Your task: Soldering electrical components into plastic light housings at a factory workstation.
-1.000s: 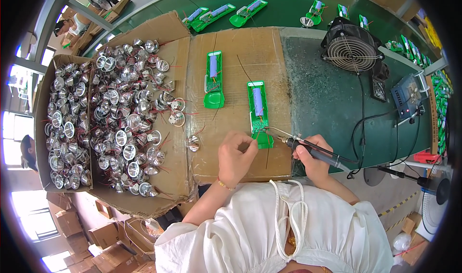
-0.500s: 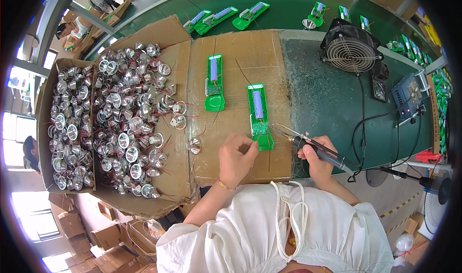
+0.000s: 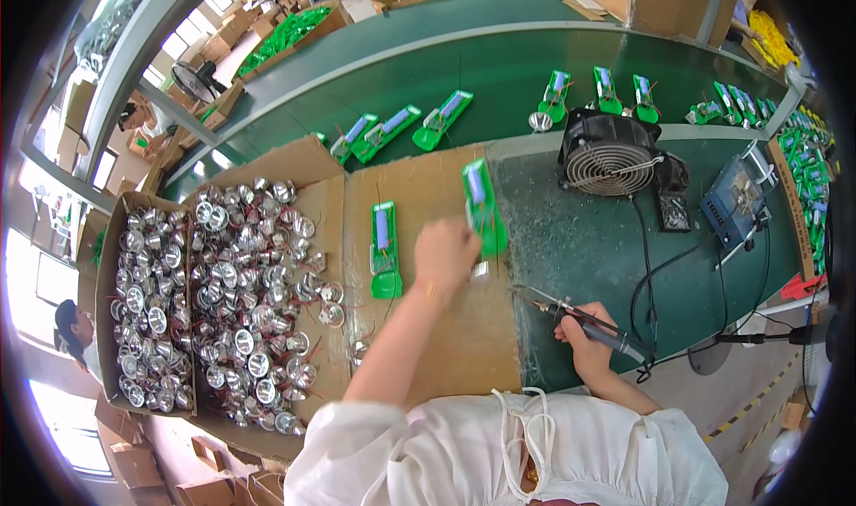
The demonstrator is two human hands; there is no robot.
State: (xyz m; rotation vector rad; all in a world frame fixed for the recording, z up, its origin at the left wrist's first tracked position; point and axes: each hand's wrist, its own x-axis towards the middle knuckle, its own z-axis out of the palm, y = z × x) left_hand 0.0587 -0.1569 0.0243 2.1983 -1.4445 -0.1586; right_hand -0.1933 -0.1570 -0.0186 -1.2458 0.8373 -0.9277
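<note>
My left hand (image 3: 446, 255) is closed at the side of a green plastic lamp housing (image 3: 493, 234). This housing carries a purple cylindrical battery and lies over the far part of the cardboard sheet. My fingertips are partly hidden behind the hand. A small shiny piece (image 3: 481, 272), too blurred to name, shows just below the hand. In my right hand (image 3: 588, 338) is a soldering iron (image 3: 611, 338) with a thin metal tube alongside, its tip pointing left above the green bench. A second green housing with battery (image 3: 385, 255) lies on the cardboard, left of my left hand.
Cardboard boxes (image 3: 185, 328) heaped with silver reflector cups (image 3: 259, 363) stand at left. More green housings (image 3: 443, 121) lie along the far green surface (image 3: 508, 69). A black fan (image 3: 611, 154) and a blue soldering station (image 3: 736, 194) with cables stand at right.
My left hand has moved away from me, taking the green housing farther up the cardboard. The soldering iron has come away from the housing. The view has tilted upward.
</note>
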